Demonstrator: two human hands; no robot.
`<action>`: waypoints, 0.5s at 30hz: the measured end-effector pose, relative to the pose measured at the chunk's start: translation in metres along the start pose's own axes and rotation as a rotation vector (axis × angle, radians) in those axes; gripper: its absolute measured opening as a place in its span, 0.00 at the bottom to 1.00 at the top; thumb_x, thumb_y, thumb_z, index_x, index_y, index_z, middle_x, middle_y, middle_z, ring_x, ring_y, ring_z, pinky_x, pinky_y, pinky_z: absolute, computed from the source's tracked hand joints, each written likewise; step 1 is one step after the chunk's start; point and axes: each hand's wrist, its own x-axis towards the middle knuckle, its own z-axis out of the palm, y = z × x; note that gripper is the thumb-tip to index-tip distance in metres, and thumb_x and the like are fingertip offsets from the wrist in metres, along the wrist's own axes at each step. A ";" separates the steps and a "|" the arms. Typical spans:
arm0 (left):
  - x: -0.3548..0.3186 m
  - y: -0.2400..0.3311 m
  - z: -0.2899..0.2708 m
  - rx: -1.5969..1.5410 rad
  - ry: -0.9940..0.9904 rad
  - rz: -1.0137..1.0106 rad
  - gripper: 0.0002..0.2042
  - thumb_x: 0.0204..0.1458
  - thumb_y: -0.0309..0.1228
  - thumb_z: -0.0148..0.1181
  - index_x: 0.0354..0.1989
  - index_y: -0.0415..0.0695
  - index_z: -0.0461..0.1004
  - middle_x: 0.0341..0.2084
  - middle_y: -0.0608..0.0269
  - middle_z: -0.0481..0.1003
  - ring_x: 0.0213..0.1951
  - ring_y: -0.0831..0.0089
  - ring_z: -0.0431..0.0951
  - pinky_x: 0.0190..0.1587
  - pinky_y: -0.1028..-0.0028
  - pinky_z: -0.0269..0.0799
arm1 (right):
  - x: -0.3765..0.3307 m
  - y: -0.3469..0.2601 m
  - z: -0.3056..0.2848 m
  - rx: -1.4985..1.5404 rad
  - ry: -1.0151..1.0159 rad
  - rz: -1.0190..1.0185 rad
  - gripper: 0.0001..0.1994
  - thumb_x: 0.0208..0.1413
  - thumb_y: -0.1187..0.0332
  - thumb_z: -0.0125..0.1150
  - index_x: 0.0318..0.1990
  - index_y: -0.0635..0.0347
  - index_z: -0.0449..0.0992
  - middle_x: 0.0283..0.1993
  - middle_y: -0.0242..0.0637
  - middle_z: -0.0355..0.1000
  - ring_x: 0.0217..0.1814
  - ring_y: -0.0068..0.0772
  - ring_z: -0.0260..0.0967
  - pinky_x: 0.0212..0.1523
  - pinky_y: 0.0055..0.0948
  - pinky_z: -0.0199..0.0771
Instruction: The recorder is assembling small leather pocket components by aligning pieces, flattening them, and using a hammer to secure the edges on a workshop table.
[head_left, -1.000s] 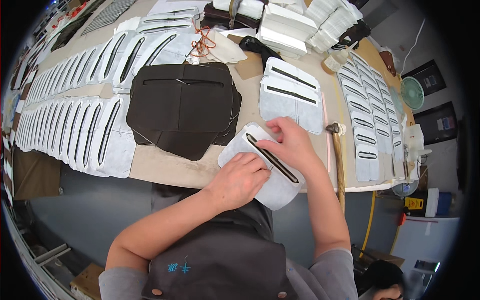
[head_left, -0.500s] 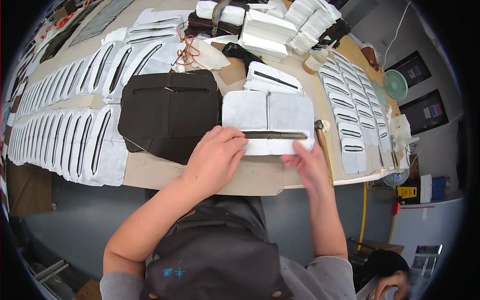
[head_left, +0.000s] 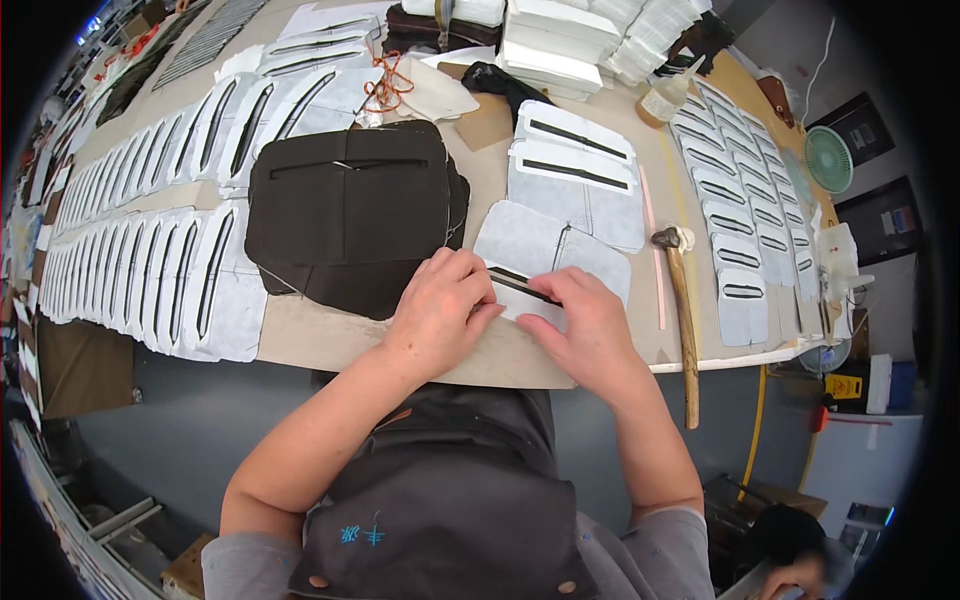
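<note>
1. Left hand [head_left: 437,312] – palm down, fingers curled flat onto the near left part of a grey fabric panel [head_left: 548,252] with a dark slit; it presses rather than grips, pinning the piece so it lies flat.
2. Right hand [head_left: 590,330] – also palm down, fingertips on the panel's near right edge beside the slit, thumb tucked toward the left hand; nothing closed inside it, just pressing down.
3. The panel lies on the table [head_left: 330,340] at its near edge, right in front of the person – close enough for both hands to bear on it.
4. Dark brown panel [head_left: 350,215] sits just left of the grey one, partly under the left hand's reach, touching or nearly so.
5. Two more grey slit panels [head_left: 575,170] lie stacked just beyond, likely set aside within reach.
6. Wooden-handled hammer [head_left: 680,300] lies along the right side, head away, handle past the table edge – handy to the right hand.
7. Long rows of white slit pieces [head_left: 140,260] overlap on the left; a similar row [head_left: 735,230] runs on the right.
</note>
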 end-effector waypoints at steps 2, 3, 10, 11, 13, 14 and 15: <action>-0.002 -0.001 -0.001 -0.040 -0.001 0.017 0.12 0.45 0.23 0.74 0.34 0.42 0.75 0.38 0.61 0.74 0.42 0.57 0.74 0.45 0.61 0.72 | 0.010 -0.003 0.002 -0.094 -0.043 0.023 0.15 0.51 0.68 0.75 0.45 0.60 0.79 0.40 0.42 0.77 0.40 0.46 0.77 0.43 0.38 0.77; -0.001 -0.001 -0.003 -0.036 0.002 0.011 0.12 0.45 0.23 0.74 0.34 0.42 0.75 0.38 0.61 0.74 0.42 0.57 0.74 0.45 0.61 0.72 | 0.018 -0.007 -0.002 -0.052 -0.173 0.175 0.15 0.51 0.67 0.75 0.44 0.60 0.79 0.40 0.41 0.77 0.41 0.45 0.76 0.43 0.38 0.77; 0.000 0.000 -0.004 -0.085 -0.037 -0.091 0.21 0.45 0.26 0.75 0.49 0.43 0.76 0.46 0.57 0.71 0.49 0.55 0.74 0.50 0.61 0.73 | 0.036 0.003 -0.002 0.107 -0.401 0.248 0.12 0.50 0.71 0.72 0.42 0.61 0.79 0.39 0.40 0.76 0.42 0.45 0.75 0.44 0.40 0.75; 0.000 -0.001 -0.004 -0.080 -0.059 -0.091 0.21 0.46 0.27 0.75 0.50 0.43 0.77 0.47 0.57 0.71 0.51 0.55 0.73 0.51 0.61 0.73 | 0.034 0.005 0.003 0.105 -0.404 0.248 0.12 0.50 0.71 0.72 0.42 0.61 0.79 0.39 0.40 0.76 0.42 0.45 0.75 0.44 0.40 0.75; 0.000 -0.001 -0.004 -0.089 -0.066 -0.091 0.21 0.46 0.27 0.75 0.50 0.43 0.77 0.47 0.57 0.71 0.51 0.55 0.73 0.52 0.60 0.73 | 0.030 0.010 0.012 0.164 -0.255 0.081 0.10 0.50 0.75 0.68 0.41 0.60 0.80 0.39 0.39 0.76 0.44 0.46 0.73 0.47 0.41 0.74; 0.000 -0.001 -0.004 -0.093 -0.076 -0.089 0.20 0.47 0.27 0.75 0.49 0.43 0.77 0.47 0.57 0.71 0.52 0.55 0.73 0.52 0.60 0.73 | 0.027 0.013 0.017 0.159 -0.259 0.082 0.10 0.50 0.75 0.68 0.41 0.60 0.80 0.39 0.39 0.76 0.44 0.46 0.73 0.47 0.41 0.74; 0.000 -0.002 -0.004 -0.096 -0.072 -0.091 0.20 0.47 0.27 0.75 0.49 0.43 0.77 0.47 0.57 0.71 0.52 0.55 0.73 0.52 0.60 0.73 | 0.025 0.016 0.022 0.135 -0.207 0.039 0.10 0.51 0.77 0.66 0.42 0.61 0.80 0.39 0.39 0.76 0.45 0.43 0.72 0.45 0.38 0.74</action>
